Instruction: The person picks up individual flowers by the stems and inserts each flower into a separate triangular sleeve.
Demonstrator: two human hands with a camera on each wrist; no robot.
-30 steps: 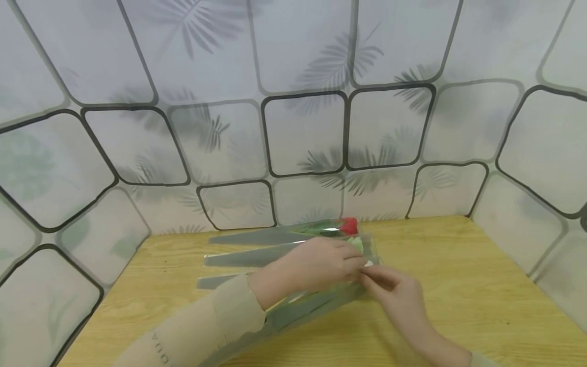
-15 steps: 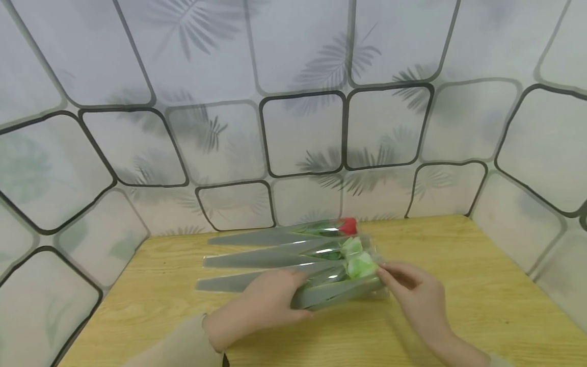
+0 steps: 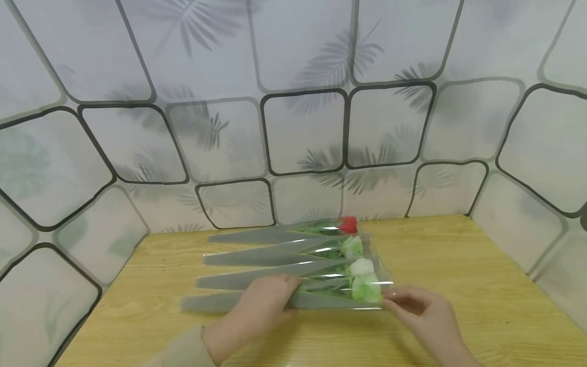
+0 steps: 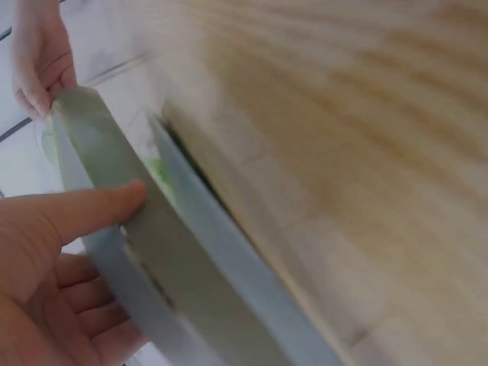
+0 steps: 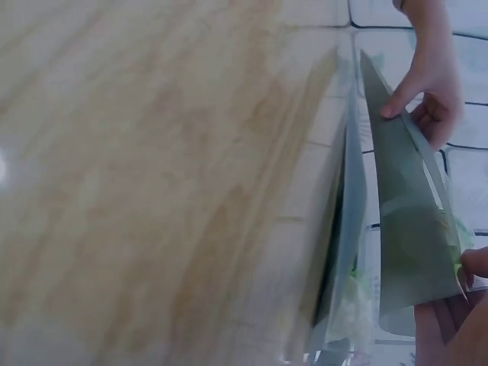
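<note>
A pale green artificial-looking flower (image 3: pixel 367 288) lies in a clear and grey wrapping sleeve (image 3: pixel 213 302), the nearest in a row. My left hand (image 3: pixel 261 308) grips this sleeve around its middle, thumb on the grey side in the left wrist view. At the flower end, my right hand (image 3: pixel 424 316) pinches the sleeve's corner. Both wrist views show the held sleeve (image 5: pixel 412 221) raised off the table. Just behind it lies a sleeve with a white flower (image 3: pixel 362 266). Beyond are a light green flower (image 3: pixel 352 246) and a red flower (image 3: pixel 347 225), each wrapped likewise.
The wrapped flowers lie roughly parallel, narrow ends left and blooms right, on a light wooden table (image 3: pixel 463 270). A pale patterned wall covering (image 3: pixel 302 137) with dark outlined squares and leaf prints encloses the table's back and sides.
The held wrapped flower has come nearer the front and turned parallel to the others. My left hand has moved from the blooms back to the sleeve's middle; my right hand has shifted slightly right and nearer.
</note>
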